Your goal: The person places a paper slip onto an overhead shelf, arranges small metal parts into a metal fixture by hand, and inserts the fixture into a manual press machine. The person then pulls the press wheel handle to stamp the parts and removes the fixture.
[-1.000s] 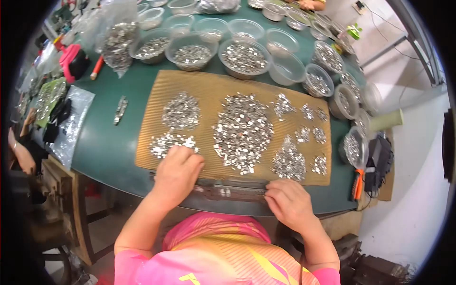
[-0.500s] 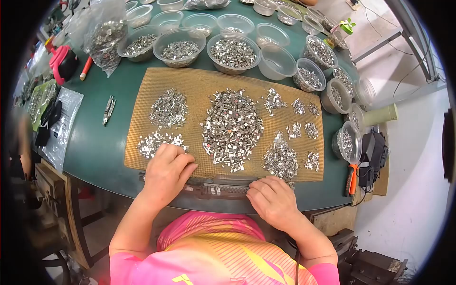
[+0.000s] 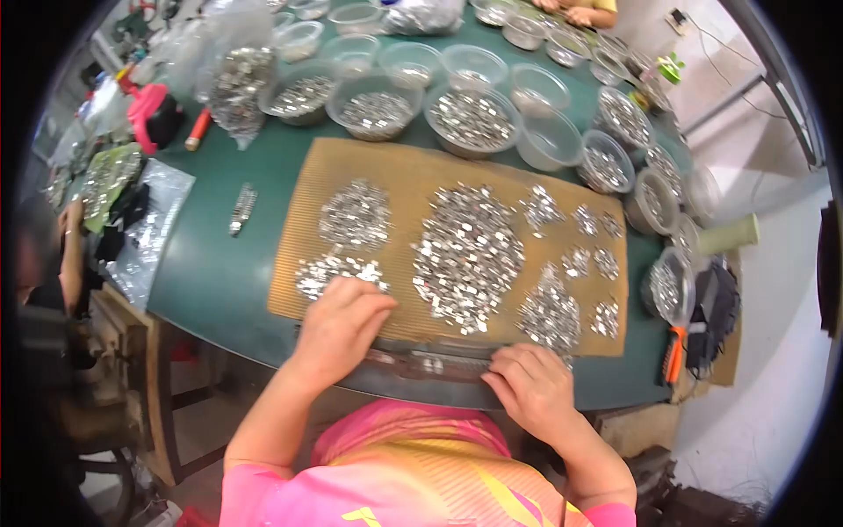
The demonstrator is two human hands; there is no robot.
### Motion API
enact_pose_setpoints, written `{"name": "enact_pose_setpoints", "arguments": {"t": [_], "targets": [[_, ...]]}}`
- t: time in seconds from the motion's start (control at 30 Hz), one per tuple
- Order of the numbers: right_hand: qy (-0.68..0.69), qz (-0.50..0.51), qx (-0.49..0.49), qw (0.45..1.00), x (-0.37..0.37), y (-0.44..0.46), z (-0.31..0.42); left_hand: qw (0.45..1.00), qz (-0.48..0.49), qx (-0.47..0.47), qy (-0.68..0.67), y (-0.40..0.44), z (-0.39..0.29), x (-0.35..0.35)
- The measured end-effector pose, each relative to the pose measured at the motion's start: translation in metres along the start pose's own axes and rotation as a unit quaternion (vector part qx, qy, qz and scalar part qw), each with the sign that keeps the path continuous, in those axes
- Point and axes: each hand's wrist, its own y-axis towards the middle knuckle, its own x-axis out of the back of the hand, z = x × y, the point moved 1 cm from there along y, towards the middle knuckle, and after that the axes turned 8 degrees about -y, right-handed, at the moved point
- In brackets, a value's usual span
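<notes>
My left hand [image 3: 341,327] rests at the lower edge of a heap of shiny metal pieces [image 3: 318,274], its fingers bent together; whatever they hold is hidden. Along the front edge of the brown ribbed mat [image 3: 399,167] lies a dark bar-shaped fixture [image 3: 413,364] with small metal pieces in its middle. My right hand [image 3: 531,379] is at the right part of this fixture, fingers curled over it, below a pointed heap of metal pieces [image 3: 549,312]. A large heap of small pieces [image 3: 467,259] covers the middle of the mat.
Plastic tubs of metal parts [image 3: 472,119] curve behind and right of the mat. An orange-handled tool [image 3: 674,356] lies at the right. On the left are a short metal strip [image 3: 242,209] and a plastic bag [image 3: 162,233]. Other people's hands show at the far top and left edge.
The whole view has shifted, so the mat and tubs appear further right and lower. Both hands stay at nearly the same places by the mat's front edge.
</notes>
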Motion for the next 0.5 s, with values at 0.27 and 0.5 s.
{"name": "enact_pose_setpoints", "arguments": {"t": [0.27,0.5], "targets": [[-0.021,0.019,0.035,0.999,0.002,0.000,0.002,0.999,0.007,0.030,-0.037,-0.004,0.003,0.007],[0.023,0.024,0.018,0.999,0.004,0.000,-0.001,0.999,0.011,-0.009,0.045,-0.002,-0.006,-0.001]]}}
